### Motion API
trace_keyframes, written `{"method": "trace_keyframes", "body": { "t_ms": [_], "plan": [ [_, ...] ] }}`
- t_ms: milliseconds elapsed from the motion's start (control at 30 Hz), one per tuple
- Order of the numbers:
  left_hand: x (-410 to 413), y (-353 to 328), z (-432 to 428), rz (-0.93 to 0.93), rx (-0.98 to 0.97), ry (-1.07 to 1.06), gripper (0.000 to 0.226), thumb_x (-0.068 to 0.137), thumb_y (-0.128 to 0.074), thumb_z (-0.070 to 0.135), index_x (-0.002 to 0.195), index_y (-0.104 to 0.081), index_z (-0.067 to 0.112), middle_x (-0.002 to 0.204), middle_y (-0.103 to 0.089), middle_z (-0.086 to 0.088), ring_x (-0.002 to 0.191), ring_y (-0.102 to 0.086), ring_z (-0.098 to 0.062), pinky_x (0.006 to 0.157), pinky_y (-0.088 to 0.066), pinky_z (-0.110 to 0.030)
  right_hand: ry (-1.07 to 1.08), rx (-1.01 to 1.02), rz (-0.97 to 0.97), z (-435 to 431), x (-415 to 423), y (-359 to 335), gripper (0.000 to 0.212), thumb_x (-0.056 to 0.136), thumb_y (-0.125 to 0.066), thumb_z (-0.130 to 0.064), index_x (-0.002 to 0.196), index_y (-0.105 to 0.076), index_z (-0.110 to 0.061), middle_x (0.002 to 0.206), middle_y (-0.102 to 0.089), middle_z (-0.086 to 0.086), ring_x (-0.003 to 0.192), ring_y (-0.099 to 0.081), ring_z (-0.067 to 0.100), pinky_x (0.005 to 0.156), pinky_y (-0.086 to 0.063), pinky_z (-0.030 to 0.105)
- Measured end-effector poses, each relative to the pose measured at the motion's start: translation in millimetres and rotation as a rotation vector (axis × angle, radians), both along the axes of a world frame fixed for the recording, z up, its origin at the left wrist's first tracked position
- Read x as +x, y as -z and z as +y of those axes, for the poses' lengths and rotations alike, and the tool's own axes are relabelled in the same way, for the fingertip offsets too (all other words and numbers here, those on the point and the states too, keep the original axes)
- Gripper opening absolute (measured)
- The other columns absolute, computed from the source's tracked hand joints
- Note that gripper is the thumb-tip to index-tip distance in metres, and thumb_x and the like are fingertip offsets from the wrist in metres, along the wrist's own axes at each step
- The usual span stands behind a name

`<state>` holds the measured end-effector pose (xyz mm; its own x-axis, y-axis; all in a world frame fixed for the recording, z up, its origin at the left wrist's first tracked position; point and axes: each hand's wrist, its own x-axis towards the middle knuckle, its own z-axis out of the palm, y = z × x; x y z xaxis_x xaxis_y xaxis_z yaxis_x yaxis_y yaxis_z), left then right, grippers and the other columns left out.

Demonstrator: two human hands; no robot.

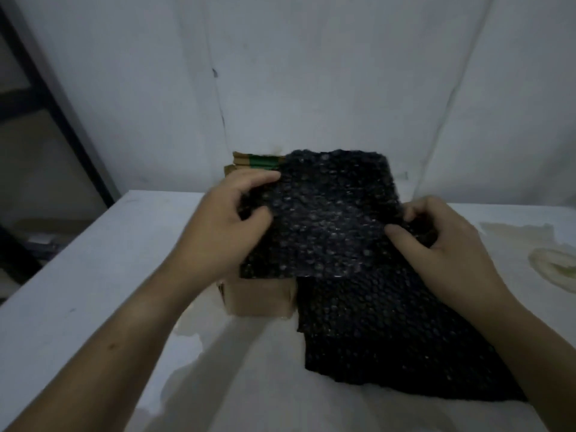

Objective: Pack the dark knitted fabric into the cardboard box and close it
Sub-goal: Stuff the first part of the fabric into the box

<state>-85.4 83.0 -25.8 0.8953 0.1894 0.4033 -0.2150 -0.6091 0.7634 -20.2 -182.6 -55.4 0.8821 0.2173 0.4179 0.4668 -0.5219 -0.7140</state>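
Fabric (330,213) held over the box (258,299), not yet inside.
The left hand (230,226) pinches its left edge, the right hand (436,244) its right edge, fingers curled. It covers the box top; its lower part lies on the table (93,291). Next, I think, it must be folded smaller and pushed in.

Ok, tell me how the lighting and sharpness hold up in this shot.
Head view: dim, bluish light, soft throughout; the dark knitted fabric shows small glints but little weave detail; wide-angle distortion bends the wall seams; the left hand and right hand are slightly blurred.
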Motion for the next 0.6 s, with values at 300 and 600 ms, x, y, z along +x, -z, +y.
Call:
{"method": "trace_keyframes", "body": {
  "t_ms": [300, 600],
  "plan": [
    [2, 41, 56, 0.330, 0.133, -0.086, 0.055, 0.084, -0.067, 0.020, 0.137, -0.053, 0.028, 0.133, -0.055, 0.006, 0.116, -0.053, -0.010, 0.089, -0.041, -0.019, -0.237, -0.138, 0.082, 97, -3, 6, 0.016, 0.092, -0.060, -0.044, 0.085, -0.066, -0.031, 0.099, -0.063, -0.019, 0.086, -0.057, -0.004, 0.071, -0.043, 0.013],
    [25, 49, 63, 0.611, 0.379, -0.082, 0.054, 0.080, -0.062, 0.040, 0.133, -0.055, 0.032, 0.145, -0.032, -0.002, 0.133, -0.034, -0.023, 0.106, -0.035, -0.031, -0.276, -0.397, 0.148, 119, 3, 10, 0.057, 0.088, -0.046, -0.066, 0.137, -0.032, -0.041, 0.121, -0.059, -0.020, 0.082, -0.060, 0.001, 0.074, -0.049, 0.029]
  ]
}}
